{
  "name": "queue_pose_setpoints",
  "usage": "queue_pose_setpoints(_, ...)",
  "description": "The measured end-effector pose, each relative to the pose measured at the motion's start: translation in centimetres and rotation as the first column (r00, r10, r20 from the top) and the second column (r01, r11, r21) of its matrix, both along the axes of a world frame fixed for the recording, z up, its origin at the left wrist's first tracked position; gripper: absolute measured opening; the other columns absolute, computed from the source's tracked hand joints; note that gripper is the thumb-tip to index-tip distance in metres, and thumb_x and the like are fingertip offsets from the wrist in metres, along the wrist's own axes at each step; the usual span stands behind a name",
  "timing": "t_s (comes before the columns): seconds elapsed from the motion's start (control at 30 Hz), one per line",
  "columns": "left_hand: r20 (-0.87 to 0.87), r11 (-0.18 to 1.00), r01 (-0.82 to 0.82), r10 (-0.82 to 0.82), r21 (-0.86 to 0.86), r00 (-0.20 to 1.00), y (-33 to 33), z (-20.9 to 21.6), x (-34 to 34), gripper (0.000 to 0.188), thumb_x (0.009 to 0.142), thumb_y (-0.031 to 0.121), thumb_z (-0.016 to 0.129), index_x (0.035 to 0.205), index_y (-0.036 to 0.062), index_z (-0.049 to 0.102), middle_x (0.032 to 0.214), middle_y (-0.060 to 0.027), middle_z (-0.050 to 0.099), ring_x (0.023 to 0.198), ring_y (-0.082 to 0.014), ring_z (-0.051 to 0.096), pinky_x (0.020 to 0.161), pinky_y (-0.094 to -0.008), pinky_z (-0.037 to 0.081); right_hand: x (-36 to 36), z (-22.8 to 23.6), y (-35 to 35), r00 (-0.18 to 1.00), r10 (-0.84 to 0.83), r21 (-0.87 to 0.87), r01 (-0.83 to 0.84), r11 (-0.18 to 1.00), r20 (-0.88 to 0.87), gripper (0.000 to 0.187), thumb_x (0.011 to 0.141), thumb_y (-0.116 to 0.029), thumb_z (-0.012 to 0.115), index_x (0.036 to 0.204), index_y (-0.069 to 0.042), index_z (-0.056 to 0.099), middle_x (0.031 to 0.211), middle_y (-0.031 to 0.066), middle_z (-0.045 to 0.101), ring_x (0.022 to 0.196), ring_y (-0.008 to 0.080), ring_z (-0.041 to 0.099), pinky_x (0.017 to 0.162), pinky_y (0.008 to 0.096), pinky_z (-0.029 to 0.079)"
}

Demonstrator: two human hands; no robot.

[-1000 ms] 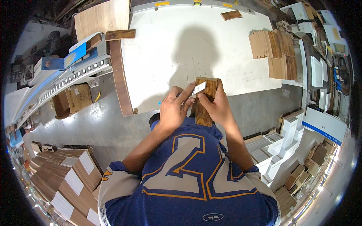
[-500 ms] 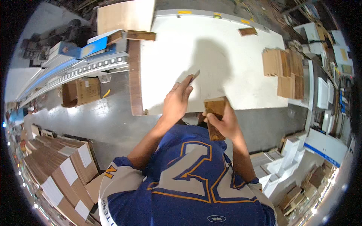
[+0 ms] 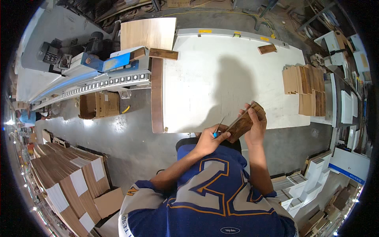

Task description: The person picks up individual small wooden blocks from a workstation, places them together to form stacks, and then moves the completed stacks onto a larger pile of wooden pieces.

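A small dark wood-grain board [image 3: 240, 131] is tilted in my right hand [image 3: 257, 127], whose fingers close over its far end and right edge. My left hand [image 3: 210, 141] grips a knife [image 3: 216, 134] with a blue handle end, its thin blade pointing up and away. The left thumb and fingertips touch the board's near left edge. Both hands are just over the near edge of the white worktable [image 3: 189, 87]. The knife's grip is mostly hidden by the fingers.
Stacked small boards [image 3: 306, 85] stand at the table's right, with loose pieces [image 3: 267, 49] [image 3: 164, 54] near its far corners. A long grey bar [image 3: 256, 38] lines the far edge. On the left are a railed machine [image 3: 94, 83], a cardboard box [image 3: 100, 106] and panel stacks [image 3: 75, 177].
My left hand has come nearer and to the right with the knife, meeting the board. My right hand has turned and tilted the board. The view has shifted a little.
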State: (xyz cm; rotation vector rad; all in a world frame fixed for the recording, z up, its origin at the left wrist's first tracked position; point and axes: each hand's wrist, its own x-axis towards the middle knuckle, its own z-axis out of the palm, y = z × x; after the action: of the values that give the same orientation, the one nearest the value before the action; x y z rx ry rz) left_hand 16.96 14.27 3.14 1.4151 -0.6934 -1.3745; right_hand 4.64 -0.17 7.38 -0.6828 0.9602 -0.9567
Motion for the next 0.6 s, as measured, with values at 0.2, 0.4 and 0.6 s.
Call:
queue_pose_setpoints(0.2,-0.006,0.96,-0.273,0.274,-0.066,0.962,-0.8,-1.0,1.3,0.02,0.101,0.017,0.074,0.111,-0.0003,0.074,0.088,-0.0002,0.071,0.077,-0.0065,0.061,0.067,-0.0237,0.05,-5.1,0.2,-3.2,0.941,0.159,-0.321,-0.256,0.912,-0.299,0.02,0.097,-0.015,0.079,0.108,0.0,0.073,0.103,0.0086,0.077,0.099,0.0181,0.073,0.093,0.0323,0.056)
queue_pose_setpoints(0.4,0.123,0.922,-0.385,0.379,0.03,0.917,-1.9,-1.7,2.3,0.021,0.102,0.019,0.07,0.102,-0.0017,0.073,0.09,-0.0012,0.069,0.084,-0.0099,0.059,0.079,-0.0278,0.05,-8.4,-0.3,-4.3,0.772,0.243,-0.359,-0.518,0.776,-0.588,0.028,0.099,-0.033,0.076,0.108,-0.007,0.074,0.106,0.0095,0.076,0.097,0.0215,0.073,0.088,0.0345,0.059)
queue_pose_setpoints(0.6,0.248,0.953,-0.264,0.295,-0.15,0.923,-4.8,-2.4,-1.8,0.033,0.105,0.032,0.07,0.106,-0.0011,0.072,0.078,0.0021,0.063,0.065,-0.0049,0.049,0.059,-0.0233,0.04,-11.1,3.3,-4.7,0.383,-0.321,-0.475,-0.83,0.293,-0.866,0.062,0.085,-0.039,0.083,0.138,-0.013,0.063,0.138,0.0133,0.064,0.138,0.0381,0.054,0.119,0.0506,0.038)
